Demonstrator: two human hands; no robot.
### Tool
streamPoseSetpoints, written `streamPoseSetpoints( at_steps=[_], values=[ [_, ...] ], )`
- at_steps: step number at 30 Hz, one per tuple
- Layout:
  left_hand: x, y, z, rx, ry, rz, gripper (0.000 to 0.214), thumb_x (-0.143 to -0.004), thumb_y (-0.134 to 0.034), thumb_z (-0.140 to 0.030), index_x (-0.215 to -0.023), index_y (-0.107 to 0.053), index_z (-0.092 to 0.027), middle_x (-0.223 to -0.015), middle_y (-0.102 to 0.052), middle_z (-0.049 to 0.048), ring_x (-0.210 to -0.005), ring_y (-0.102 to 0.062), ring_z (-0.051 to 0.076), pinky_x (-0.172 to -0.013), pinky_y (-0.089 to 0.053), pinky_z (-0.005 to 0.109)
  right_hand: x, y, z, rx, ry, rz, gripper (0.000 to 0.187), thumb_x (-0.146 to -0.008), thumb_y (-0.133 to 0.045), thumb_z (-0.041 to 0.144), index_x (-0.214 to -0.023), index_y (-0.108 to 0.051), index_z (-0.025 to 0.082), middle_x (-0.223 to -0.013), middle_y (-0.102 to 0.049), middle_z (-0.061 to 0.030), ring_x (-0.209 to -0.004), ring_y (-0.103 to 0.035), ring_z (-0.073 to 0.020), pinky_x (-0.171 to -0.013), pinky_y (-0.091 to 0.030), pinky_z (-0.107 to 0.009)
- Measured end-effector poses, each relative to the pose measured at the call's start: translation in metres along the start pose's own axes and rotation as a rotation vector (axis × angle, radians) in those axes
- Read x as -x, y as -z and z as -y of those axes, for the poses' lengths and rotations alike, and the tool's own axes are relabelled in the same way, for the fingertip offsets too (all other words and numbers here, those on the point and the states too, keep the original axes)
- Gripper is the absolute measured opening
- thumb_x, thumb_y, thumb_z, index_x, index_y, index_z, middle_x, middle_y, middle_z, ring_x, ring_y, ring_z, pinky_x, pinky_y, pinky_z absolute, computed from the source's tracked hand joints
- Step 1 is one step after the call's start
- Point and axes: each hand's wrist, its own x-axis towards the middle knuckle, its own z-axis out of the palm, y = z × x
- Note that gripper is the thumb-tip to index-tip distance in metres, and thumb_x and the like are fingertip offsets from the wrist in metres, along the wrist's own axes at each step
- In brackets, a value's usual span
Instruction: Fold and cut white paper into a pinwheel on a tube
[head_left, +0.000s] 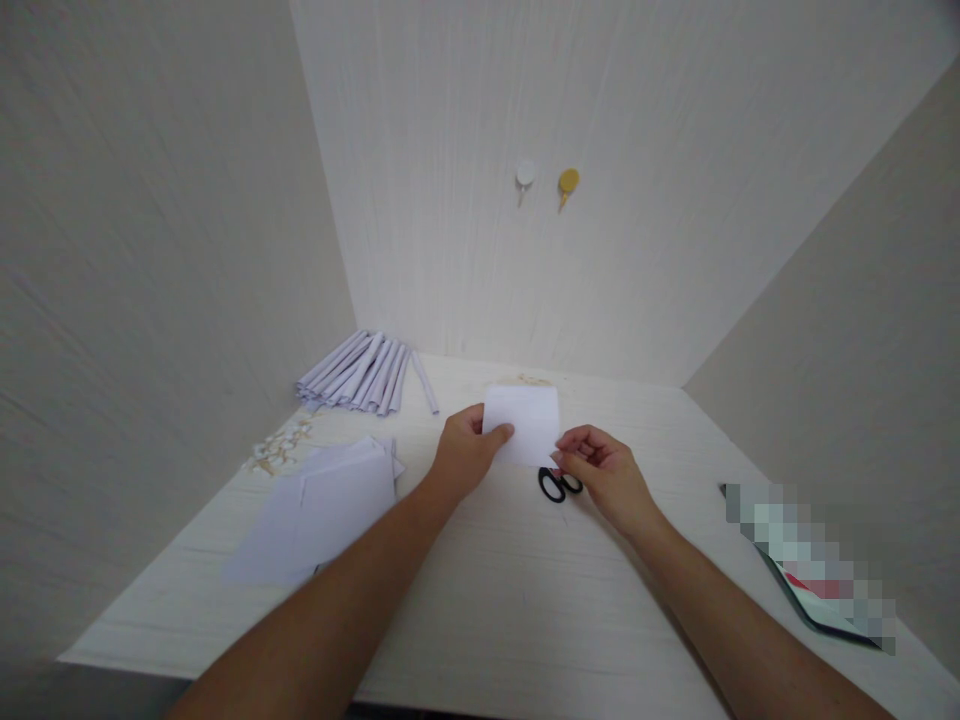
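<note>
A small white piece of paper (523, 424) is held up over the table, roughly square, with faint crease lines across it. My left hand (471, 445) grips its left edge, thumb flat on the front and the other fingers behind. At the lower right corner of the paper, my right hand (604, 465) is closed in a pinch, thumb against fingertips. Just below that corner lie scissors (553, 486) with black handle loops; the paper and my right hand hide their blades.
Several rolled paper tubes (360, 375) are piled at the back left, one lone tube (425, 382) beside them. White sheets (330, 510) lie in a stack at left, near a floral pattern (281, 447). A blurred, dark-edged object (817, 570) lies at right. Two hooks (569, 182) are on the wall.
</note>
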Motion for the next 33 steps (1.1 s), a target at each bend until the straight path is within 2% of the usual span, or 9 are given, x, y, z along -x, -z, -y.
streamPoseSetpoints(
  at_steps=[3,8,10,12,15,18,20,25,33],
  values=[
    [-0.0028,0.0021,0.0004,0.019,-0.001,-0.007,0.012,-0.069,-0.070,-0.026,-0.076,-0.069,-0.015,-0.072,-0.070,0.0007,-0.063,-0.061,0.015,-0.061,-0.046,0.026,0.0006,-0.0007,-0.0028,0.049,0.017,0.034,0.035,-0.059,-0.089,0.039,-0.075,-0.064,0.021,-0.064,-0.065,0.0017,-0.057,-0.060,-0.0137,-0.055,-0.048,-0.026],
    [-0.0035,0.0010,0.0036,0.026,0.068,0.088,0.008,-0.062,-0.067,-0.017,-0.069,-0.071,-0.014,-0.062,-0.066,-0.0005,-0.054,-0.058,0.015,-0.054,-0.042,0.025,-0.0006,0.0009,-0.0026,-0.039,0.118,-0.127,0.048,-0.061,-0.088,0.037,-0.098,-0.059,0.025,-0.085,-0.069,0.0009,-0.065,-0.062,-0.0139,-0.062,-0.052,-0.028],
    [-0.0027,0.0003,0.0042,0.032,0.090,0.126,0.013,-0.059,-0.069,-0.015,-0.071,-0.073,-0.014,-0.064,-0.068,0.0010,-0.055,-0.060,0.015,-0.053,-0.042,0.025,-0.0011,0.0029,-0.0020,-0.042,0.122,-0.121,0.051,-0.062,-0.087,0.034,-0.104,-0.060,0.026,-0.086,-0.070,0.0003,-0.069,-0.063,-0.0149,-0.064,-0.052,-0.028],
    [-0.0025,0.0007,0.0038,0.040,0.088,0.123,0.017,-0.058,-0.072,-0.016,-0.075,-0.074,-0.013,-0.069,-0.071,0.0021,-0.059,-0.062,0.016,-0.056,-0.045,0.025,-0.0011,0.0046,-0.0023,-0.012,0.126,-0.083,0.044,-0.064,-0.086,0.032,-0.101,-0.064,0.024,-0.078,-0.068,0.0009,-0.068,-0.062,-0.0152,-0.063,-0.051,-0.028],
    [-0.0042,0.0034,0.0020,0.061,0.052,0.032,0.026,-0.058,-0.076,-0.018,-0.083,-0.073,-0.015,-0.077,-0.072,0.0008,-0.065,-0.062,0.013,-0.061,-0.046,0.023,-0.0001,0.0046,-0.0037,0.010,0.150,-0.066,0.031,-0.065,-0.085,0.029,-0.090,-0.067,0.023,-0.070,-0.064,0.0019,-0.064,-0.059,-0.0145,-0.060,-0.049,-0.027],
    [-0.0059,0.0054,0.0004,0.094,0.036,-0.052,0.038,-0.061,-0.078,-0.024,-0.098,-0.070,-0.017,-0.076,-0.069,-0.0020,-0.062,-0.059,0.011,-0.060,-0.046,0.022,0.0011,0.0025,-0.0039,-0.020,0.149,-0.078,0.029,-0.062,-0.087,0.030,-0.083,-0.067,0.023,-0.069,-0.064,0.0021,-0.063,-0.059,-0.0144,-0.058,-0.049,-0.027],
    [-0.0052,0.0045,0.0001,0.137,0.065,-0.051,0.045,-0.062,-0.080,-0.028,-0.104,-0.069,-0.018,-0.077,-0.070,-0.0015,-0.062,-0.061,0.012,-0.060,-0.048,0.024,0.0015,0.0013,-0.0032,-0.044,0.121,-0.085,0.029,-0.060,-0.089,0.033,-0.078,-0.067,0.023,-0.068,-0.064,0.0017,-0.062,-0.059,-0.0145,-0.057,-0.051,-0.027],
    [0.0002,-0.0017,0.0029,0.133,0.169,0.130,0.037,-0.062,-0.083,-0.034,-0.091,-0.075,-0.012,-0.090,-0.077,0.0108,-0.073,-0.069,0.019,-0.064,-0.051,0.029,0.0008,0.0000,-0.0027,-0.077,0.006,-0.121,0.031,-0.057,-0.091,0.040,-0.074,-0.073,0.021,-0.067,-0.067,0.0000,-0.059,-0.059,-0.0144,-0.058,-0.056,-0.030],
    [-0.0013,0.0000,0.0063,0.000,0.159,0.043,0.028,-0.071,-0.078,-0.036,-0.086,-0.075,-0.013,-0.077,-0.075,0.0072,-0.057,-0.060,0.014,-0.050,-0.039,0.024,0.0030,-0.0004,-0.0030,-0.089,-0.037,-0.035,0.018,-0.063,-0.081,0.028,-0.080,-0.080,0.022,-0.069,-0.071,-0.0003,-0.063,-0.063,-0.0150,-0.066,-0.058,-0.031]
  ],
)
